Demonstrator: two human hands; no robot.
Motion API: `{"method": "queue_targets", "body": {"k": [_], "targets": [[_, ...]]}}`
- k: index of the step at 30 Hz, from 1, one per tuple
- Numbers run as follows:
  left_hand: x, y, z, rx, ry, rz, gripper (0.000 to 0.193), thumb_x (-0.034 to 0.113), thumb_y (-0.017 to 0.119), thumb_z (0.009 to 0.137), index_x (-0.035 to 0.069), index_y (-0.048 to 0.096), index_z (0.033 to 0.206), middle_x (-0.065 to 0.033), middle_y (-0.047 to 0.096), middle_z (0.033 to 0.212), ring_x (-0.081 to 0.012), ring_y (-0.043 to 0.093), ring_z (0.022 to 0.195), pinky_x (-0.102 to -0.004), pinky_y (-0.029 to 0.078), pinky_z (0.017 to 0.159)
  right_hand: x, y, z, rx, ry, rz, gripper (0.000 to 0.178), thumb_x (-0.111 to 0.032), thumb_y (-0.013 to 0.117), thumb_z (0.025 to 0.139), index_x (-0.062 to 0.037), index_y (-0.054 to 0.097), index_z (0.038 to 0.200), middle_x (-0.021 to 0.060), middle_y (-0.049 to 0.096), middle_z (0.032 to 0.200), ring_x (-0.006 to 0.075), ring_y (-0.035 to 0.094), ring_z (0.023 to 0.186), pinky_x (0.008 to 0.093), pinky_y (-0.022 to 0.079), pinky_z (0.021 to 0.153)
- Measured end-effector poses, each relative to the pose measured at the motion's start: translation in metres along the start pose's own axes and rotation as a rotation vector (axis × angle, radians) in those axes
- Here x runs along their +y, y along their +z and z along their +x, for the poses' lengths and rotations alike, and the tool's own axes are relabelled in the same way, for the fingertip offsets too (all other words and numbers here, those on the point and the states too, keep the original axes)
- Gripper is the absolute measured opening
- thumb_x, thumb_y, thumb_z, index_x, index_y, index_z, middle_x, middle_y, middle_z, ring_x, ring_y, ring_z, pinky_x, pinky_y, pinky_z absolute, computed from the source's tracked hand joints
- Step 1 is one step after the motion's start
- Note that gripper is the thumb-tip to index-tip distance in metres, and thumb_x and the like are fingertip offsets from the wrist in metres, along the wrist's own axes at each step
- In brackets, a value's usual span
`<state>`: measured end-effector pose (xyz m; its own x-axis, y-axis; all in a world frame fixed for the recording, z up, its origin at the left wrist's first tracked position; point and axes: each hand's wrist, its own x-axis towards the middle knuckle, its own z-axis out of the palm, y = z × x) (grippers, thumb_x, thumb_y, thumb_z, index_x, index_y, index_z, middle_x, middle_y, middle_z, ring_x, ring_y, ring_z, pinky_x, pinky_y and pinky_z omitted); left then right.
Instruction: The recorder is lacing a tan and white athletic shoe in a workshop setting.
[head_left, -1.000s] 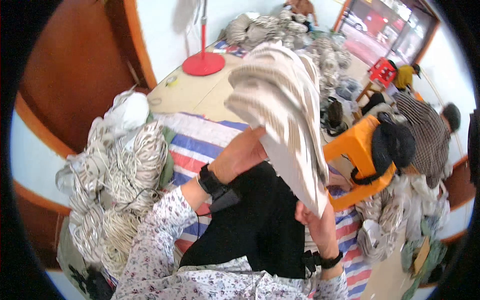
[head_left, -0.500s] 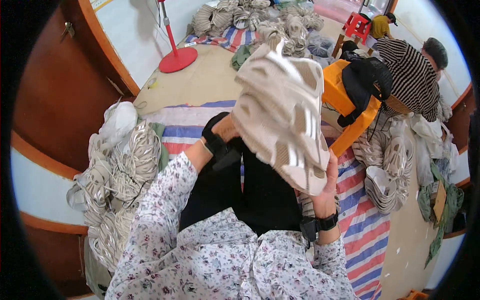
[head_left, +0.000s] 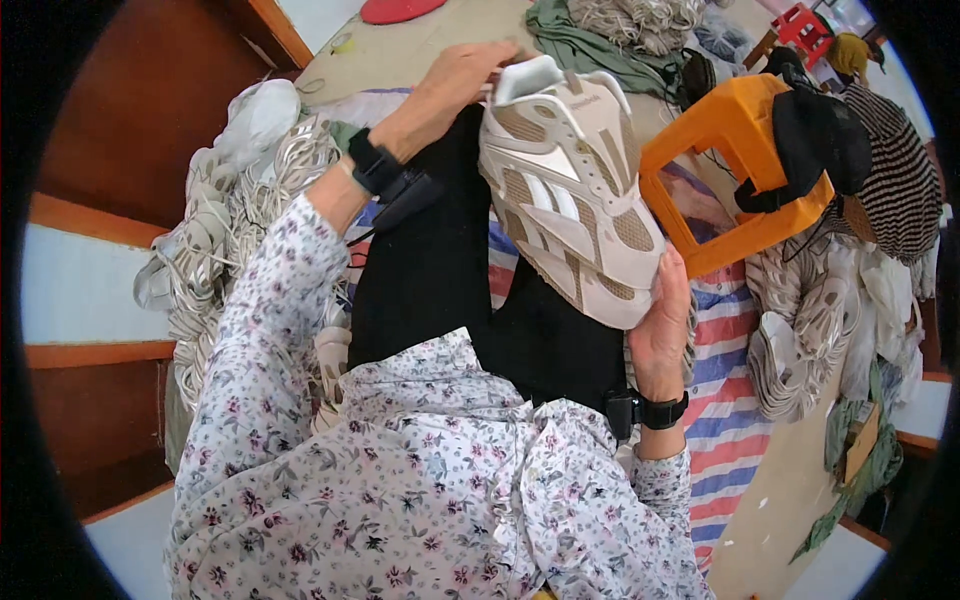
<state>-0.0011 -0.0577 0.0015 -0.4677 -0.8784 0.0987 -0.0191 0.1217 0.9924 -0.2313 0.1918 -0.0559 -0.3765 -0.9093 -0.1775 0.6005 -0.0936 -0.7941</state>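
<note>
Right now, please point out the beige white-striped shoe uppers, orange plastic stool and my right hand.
Beige white-striped shoe uppers [head_left: 562,198], head view: side panel.
Orange plastic stool [head_left: 728,118], head view: frame.
Right hand [head_left: 661,325], head view: middle.

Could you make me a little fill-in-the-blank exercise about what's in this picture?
1. The left hand is at the collar end of the beige shoe uppers; the right hand is at the ____ end.
2. The stool nearest the right hand is ____ in colour.
3. The person's sleeves have a ____ pattern.
4. The floor sheet has red, white and ____ stripes.

Missing words: toe; orange; floral; blue.
</note>
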Motion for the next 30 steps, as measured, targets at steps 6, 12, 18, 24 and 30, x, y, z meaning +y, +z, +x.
{"method": "queue_targets", "body": {"k": [6, 12, 18, 24, 30], "targets": [[-0.004, 0.029, -0.015, 0.124, 0.614, 0.831, 0.038, 0.033, 0.049, 0.099, 0.002, 0.069, 0.111, -0.0162, 0.065, 0.11, -0.0244, 0.06, 0.099, -0.0316, 0.047, 0.087, -0.004, 0.014, -0.009, 0.046, -0.023, -0.078, 0.029, -0.018, 0.065, 0.096, -0.0051, 0.052, 0.118, 0.0063, 0.063, 0.111, 0.0136, 0.06, 0.099, 0.0282, 0.049, 0.089], [-0.024, 0.033, 0.035, -0.092, 0.483, 0.675, 0.038, 0.035, 0.054, 0.097, 0.003, 0.068, 0.112, -0.016, 0.064, 0.119, -0.0273, 0.059, 0.101, -0.0338, 0.047, 0.089, -0.013, 0.015, -0.027, -0.03, 0.019, -0.186, 0.036, -0.012, 0.066, 0.094, -0.0037, 0.046, 0.123, 0.009, 0.063, 0.112, 0.0152, 0.06, 0.1, 0.0303, 0.05, 0.089], [-0.028, 0.045, 0.036, -0.179, 0.562, 0.609, 0.041, 0.039, 0.054, 0.097, 0.003, 0.069, 0.112, -0.011, 0.067, 0.115, -0.02, 0.061, 0.1, -0.0292, 0.048, 0.086, -0.018, 0.002, -0.04, -0.227, 0.094, -0.364, 0.035, -0.007, 0.071, 0.088, -0.0047, 0.048, 0.114, 0.0057, 0.063, 0.1, 0.0117, 0.061, 0.085, 0.0247, 0.051, 0.072], [0.002, 0.048, 0.004, -0.246, 0.294, 0.579, 0.045, 0.037, 0.053, 0.1, -0.004, 0.066, 0.113, -0.0062, 0.069, 0.104, -0.0132, 0.059, 0.094, -0.027, 0.048, 0.085, -0.016, -0.009, -0.039, -0.272, 0.175, -0.342, 0.027, -0.004, 0.071, 0.087, -0.0078, 0.049, 0.102, 0.0036, 0.063, 0.093, 0.0095, 0.061, 0.079, 0.0222, 0.05, 0.063], [-0.01, 0.051, 0.01, -0.364, 0.237, 0.566, 0.046, 0.036, 0.052, 0.1, -0.006, 0.064, 0.116, -0.0066, 0.069, 0.1, -0.0128, 0.058, 0.092, -0.0265, 0.047, 0.084, -0.013, -0.003, -0.043, -0.229, 0.212, -0.423, 0.026, -0.001, 0.071, 0.087, -0.0079, 0.048, 0.098, 0.0032, 0.063, 0.084, 0.01, 0.061, 0.07, 0.022, 0.049, 0.055]]}}
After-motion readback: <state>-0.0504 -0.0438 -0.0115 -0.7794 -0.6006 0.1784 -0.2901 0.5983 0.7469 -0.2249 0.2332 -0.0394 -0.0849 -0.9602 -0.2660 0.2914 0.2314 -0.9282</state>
